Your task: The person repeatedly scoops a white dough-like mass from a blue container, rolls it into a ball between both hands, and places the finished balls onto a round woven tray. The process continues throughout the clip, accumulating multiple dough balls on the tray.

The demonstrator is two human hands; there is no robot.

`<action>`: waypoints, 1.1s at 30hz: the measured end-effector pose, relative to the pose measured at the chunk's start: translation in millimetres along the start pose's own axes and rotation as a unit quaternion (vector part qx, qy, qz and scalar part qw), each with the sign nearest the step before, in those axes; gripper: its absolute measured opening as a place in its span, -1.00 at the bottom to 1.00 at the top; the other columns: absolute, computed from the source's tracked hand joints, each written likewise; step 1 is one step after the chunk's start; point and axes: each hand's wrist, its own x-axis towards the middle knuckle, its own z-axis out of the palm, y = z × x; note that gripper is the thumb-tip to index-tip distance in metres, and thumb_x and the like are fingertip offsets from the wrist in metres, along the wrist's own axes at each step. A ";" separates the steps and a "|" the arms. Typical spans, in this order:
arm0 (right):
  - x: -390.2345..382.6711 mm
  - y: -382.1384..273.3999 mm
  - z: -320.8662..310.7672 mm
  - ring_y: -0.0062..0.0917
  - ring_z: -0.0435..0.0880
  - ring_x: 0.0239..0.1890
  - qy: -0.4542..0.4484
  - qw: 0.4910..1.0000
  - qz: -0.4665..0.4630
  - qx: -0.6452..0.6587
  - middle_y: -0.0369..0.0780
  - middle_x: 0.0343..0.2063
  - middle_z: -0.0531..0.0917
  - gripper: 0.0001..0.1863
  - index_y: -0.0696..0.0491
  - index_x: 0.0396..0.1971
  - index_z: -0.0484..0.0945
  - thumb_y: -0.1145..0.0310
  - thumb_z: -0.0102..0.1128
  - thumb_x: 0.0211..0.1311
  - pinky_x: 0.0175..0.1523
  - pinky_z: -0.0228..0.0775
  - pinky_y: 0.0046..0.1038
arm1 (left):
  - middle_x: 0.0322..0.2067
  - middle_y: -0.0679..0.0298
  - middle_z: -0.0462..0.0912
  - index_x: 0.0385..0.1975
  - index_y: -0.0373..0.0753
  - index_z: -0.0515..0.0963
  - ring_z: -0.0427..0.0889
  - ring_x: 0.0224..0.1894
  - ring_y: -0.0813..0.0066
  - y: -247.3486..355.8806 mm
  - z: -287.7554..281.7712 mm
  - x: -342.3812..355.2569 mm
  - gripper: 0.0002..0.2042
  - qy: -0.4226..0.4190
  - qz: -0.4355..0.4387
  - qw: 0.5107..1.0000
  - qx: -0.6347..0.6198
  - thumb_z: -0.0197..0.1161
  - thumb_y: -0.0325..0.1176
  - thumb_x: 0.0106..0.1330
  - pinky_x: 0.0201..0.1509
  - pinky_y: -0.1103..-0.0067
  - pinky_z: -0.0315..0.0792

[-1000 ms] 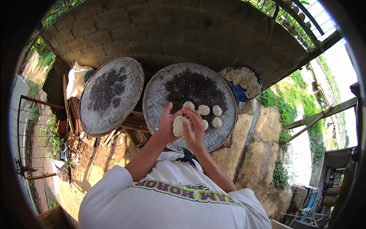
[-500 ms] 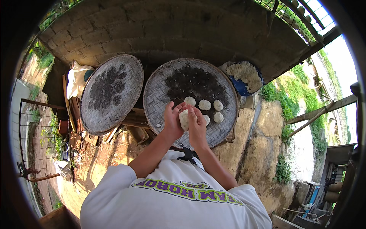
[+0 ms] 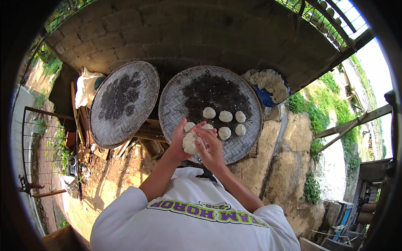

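Observation:
A whitish, lumpy dough ball (image 3: 190,144) is cupped in my left hand (image 3: 176,146), its palm turned upward. My right hand (image 3: 212,151) leans against the same ball from the right, with the thumb at its side and the fingers bent above it. Both hands are over the near edge of a round woven bamboo tray (image 3: 171,100) with a dark, damp patch in its middle. On that tray, several similar dough balls (image 3: 225,116) lie beyond and right of my hands. Two of them are partly hidden by my fingers.
A second woven tray (image 3: 142,108), tilted and darkly stained, is at the left. Crumbly off-white dough (image 3: 272,83) fills a blue basin (image 3: 264,97) at the back right. Behind stands a block wall (image 3: 188,37). Wood scraps (image 3: 150,133) lie beneath the trays.
My hands have shifted slightly left and nearer with the ball. The right hand has loosened and turned, so more of the held ball and those on the tray show.

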 end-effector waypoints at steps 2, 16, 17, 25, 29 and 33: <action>-4.8 4.2 0.3 -0.54 0.65 -0.02 -0.020 0.996 -0.062 -0.057 -0.24 -0.06 0.71 -0.62 0.19 0.09 0.60 0.19 0.10 0.57 0.13 0.47 -0.44 | 0.26 -0.14 0.47 0.23 -0.15 0.42 0.45 0.34 -0.10 -1.5 -11.1 -0.6 -0.27 0.037 -0.014 0.999 -0.032 -0.28 0.39 0.48 0.47 0.10 0.29; 9.4 -31.6 2.0 -0.14 0.64 0.10 -0.076 0.952 -0.206 -0.213 -0.09 0.06 0.68 -0.58 0.09 0.03 0.68 0.17 0.36 0.26 0.22 0.46 -0.18 | 0.54 0.02 0.08 0.50 0.05 0.16 0.00 0.60 -0.01 -29.0 -21.0 8.0 -0.24 -0.160 0.068 0.981 -0.084 -0.27 0.42 0.46 0.56 -0.03 0.02; 12.7 -37.6 -2.5 -0.15 0.65 0.10 -0.077 0.945 -0.222 -0.227 -0.11 0.06 0.69 -0.57 0.07 0.00 0.69 0.15 0.42 0.20 0.22 0.47 -0.20 | 0.56 0.04 0.05 0.52 0.08 0.12 -0.02 0.60 0.01 -27.1 -16.8 10.0 -0.24 -0.181 0.071 0.977 -0.087 -0.26 0.41 0.47 0.56 -0.06 0.01; 30.1 -34.8 -19.6 -0.15 0.63 0.12 -0.059 0.965 -0.219 -0.129 -0.11 0.07 0.67 -0.56 0.06 0.02 0.69 0.10 0.37 0.23 0.22 0.46 -0.18 | 0.44 -0.02 0.30 0.38 0.00 0.36 0.13 0.54 -0.10 -9.5 8.8 15.4 -0.25 -0.157 0.081 0.982 -0.067 -0.38 0.40 0.48 0.57 -0.04 0.05; 24.6 -14.5 -10.3 -0.37 0.69 -0.08 0.021 0.998 -0.050 -0.023 -0.16 -0.12 0.74 -0.72 0.20 -0.14 0.67 0.26 0.28 0.42 0.06 0.50 -0.37 | 0.44 -0.05 0.29 0.39 -0.03 0.35 0.15 0.53 -0.08 -13.7 14.5 24.0 -0.25 -0.064 0.092 0.990 -0.085 -0.39 0.40 0.48 0.58 0.02 0.07; 16.8 -3.8 -14.7 -0.23 0.62 0.17 -0.013 0.989 0.087 0.120 -0.03 0.09 0.65 -0.59 0.20 0.08 0.60 0.18 0.23 0.45 0.26 0.41 -0.35 | 0.46 -0.10 0.23 0.41 -0.08 0.31 0.15 0.54 -0.08 -12.8 6.0 26.2 -0.23 0.034 0.092 0.993 -0.060 -0.39 0.39 0.49 0.58 0.08 0.11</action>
